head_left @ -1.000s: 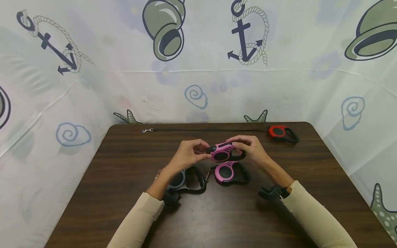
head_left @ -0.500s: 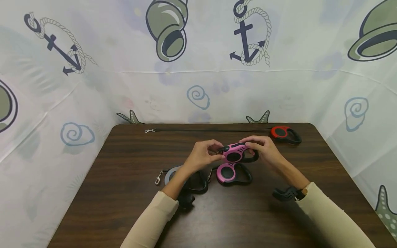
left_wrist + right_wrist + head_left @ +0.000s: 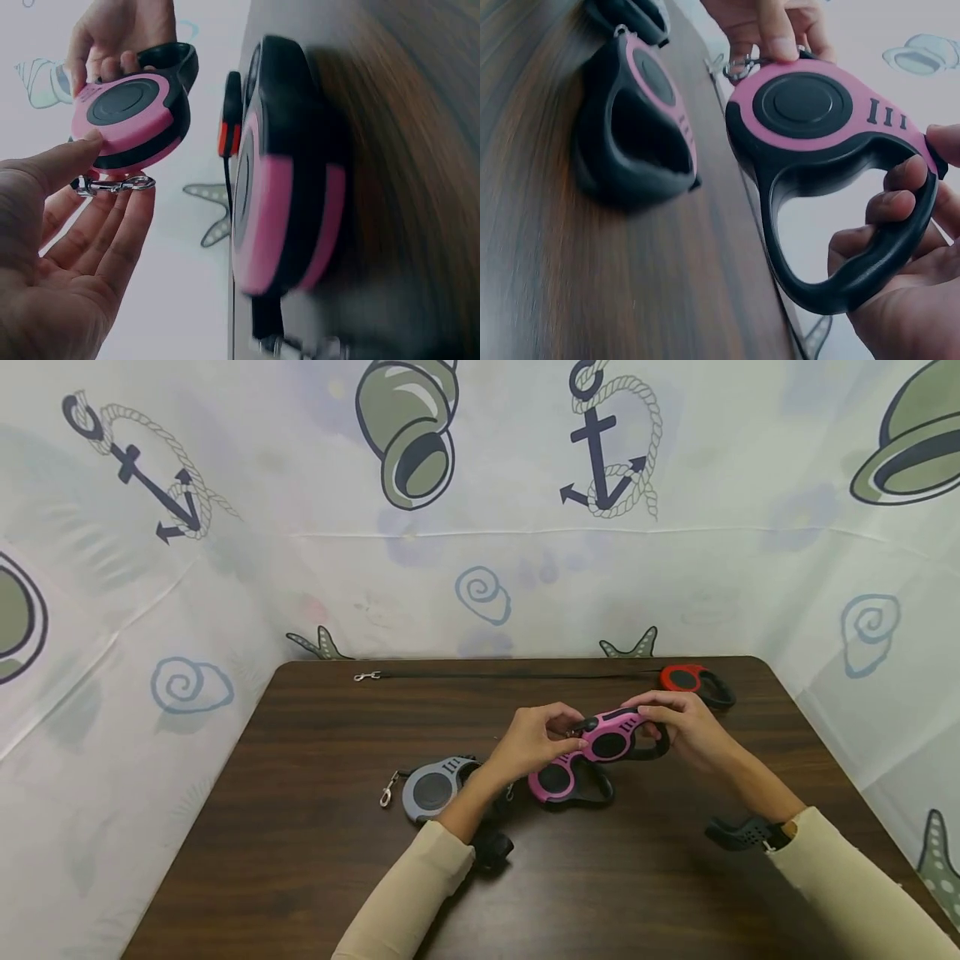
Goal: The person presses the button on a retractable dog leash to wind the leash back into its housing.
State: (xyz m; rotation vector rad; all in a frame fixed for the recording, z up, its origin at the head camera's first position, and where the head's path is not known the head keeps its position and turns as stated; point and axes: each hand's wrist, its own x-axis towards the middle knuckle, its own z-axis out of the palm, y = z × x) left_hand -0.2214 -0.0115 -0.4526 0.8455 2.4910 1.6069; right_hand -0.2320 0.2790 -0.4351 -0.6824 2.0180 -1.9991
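Held up over the table is a pink and black retractable dog leash (image 3: 609, 744). My left hand (image 3: 534, 742) pinches its front end, thumb on the pink casing and fingers behind, near the metal clip (image 3: 116, 184). On the other side my right hand (image 3: 688, 725) holds the black handle (image 3: 889, 251), with fingers curled through the loop. A second pink retractable leash (image 3: 555, 780) lies on the table just below the held one, partly covered by it in the head view. Left of that lies a grey retractable leash (image 3: 432, 790), its handle hidden by my left forearm.
At the back right lies a red and black retractable leash (image 3: 684, 678). Its black cord (image 3: 487, 675) is drawn out leftward along the table's back edge, ending in a metal clip (image 3: 367, 676). A printed cloth (image 3: 337, 585) hangs behind the dark wooden table (image 3: 300, 760).
Both hands have moved to the right together, carrying the held pink leash. More of the grey leash shows now. The leashes on the table stay in place.
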